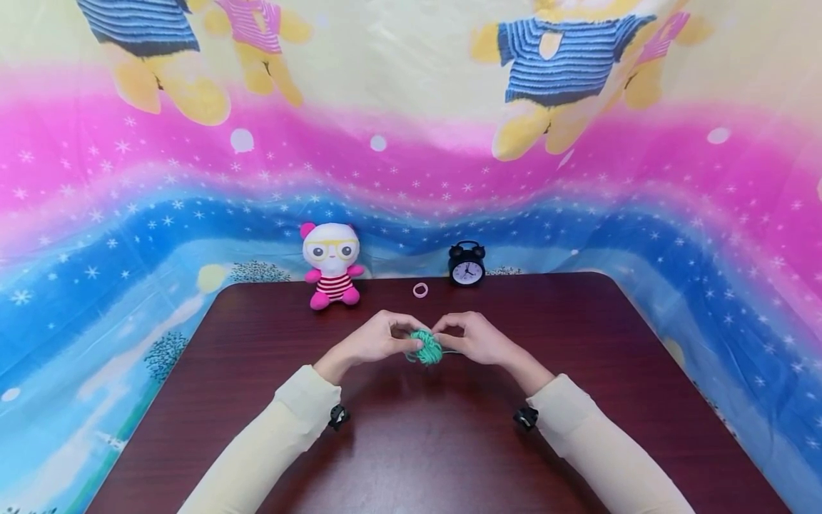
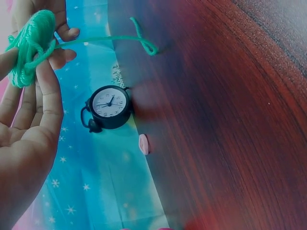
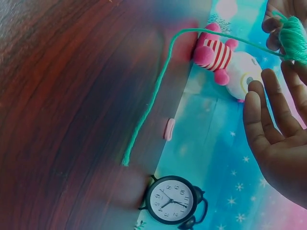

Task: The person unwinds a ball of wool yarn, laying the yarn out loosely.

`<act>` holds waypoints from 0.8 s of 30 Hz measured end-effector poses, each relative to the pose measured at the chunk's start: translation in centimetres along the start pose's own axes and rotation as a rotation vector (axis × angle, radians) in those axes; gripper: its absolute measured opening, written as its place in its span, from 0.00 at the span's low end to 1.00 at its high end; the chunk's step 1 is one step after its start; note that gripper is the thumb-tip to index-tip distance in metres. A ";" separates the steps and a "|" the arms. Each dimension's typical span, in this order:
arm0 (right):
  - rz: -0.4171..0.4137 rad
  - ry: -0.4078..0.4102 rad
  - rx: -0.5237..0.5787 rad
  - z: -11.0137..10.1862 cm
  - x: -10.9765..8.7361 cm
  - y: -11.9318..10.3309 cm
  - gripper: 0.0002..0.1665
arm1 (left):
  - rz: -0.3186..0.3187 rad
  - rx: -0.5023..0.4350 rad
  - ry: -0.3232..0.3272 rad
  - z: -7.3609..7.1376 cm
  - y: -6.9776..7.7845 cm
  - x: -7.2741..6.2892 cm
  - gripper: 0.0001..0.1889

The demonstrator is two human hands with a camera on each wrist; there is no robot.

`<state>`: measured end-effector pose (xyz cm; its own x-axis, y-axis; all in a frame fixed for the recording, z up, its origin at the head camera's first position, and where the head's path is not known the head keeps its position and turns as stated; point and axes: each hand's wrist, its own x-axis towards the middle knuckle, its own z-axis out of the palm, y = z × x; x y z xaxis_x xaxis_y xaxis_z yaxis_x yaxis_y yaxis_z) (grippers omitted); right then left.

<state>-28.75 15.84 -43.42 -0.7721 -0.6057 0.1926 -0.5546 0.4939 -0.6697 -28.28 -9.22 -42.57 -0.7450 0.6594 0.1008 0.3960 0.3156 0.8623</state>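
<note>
A small bundle of green yarn [image 1: 427, 347] is held up between both hands over the table. My left hand [image 1: 375, 338] grips it, with the thumb across its near side and the fingers behind, as the left wrist view [image 2: 36, 115] shows. My right hand [image 1: 475, 338] pinches the bundle's right side between thumb and index finger. Its other fingers spread loosely in the right wrist view [image 3: 283, 129]. From the bundle hangs a loose strand [image 3: 156, 91]; another short looped tail [image 2: 139, 38] shows in the left wrist view.
At the back left of the dark wooden table [image 1: 417, 442] sits a pink and white panda plush [image 1: 332, 264]. A black alarm clock [image 1: 467, 265] stands at the back right, with a pink ring-shaped band [image 1: 420, 290] between them. A patterned cloth [image 1: 398, 164] hangs behind the table.
</note>
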 end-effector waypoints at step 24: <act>-0.022 -0.009 0.038 -0.1 0.0 -0.5 0.10 | -0.039 0.033 0.062 0.1 -0.1 0.0 0.15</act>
<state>-28.46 15.62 -43.02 -0.7566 -0.6222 0.2011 -0.5591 0.4562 -0.6923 -28.28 -9.20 -42.67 -0.7915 0.6031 0.0993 0.3831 0.3629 0.8494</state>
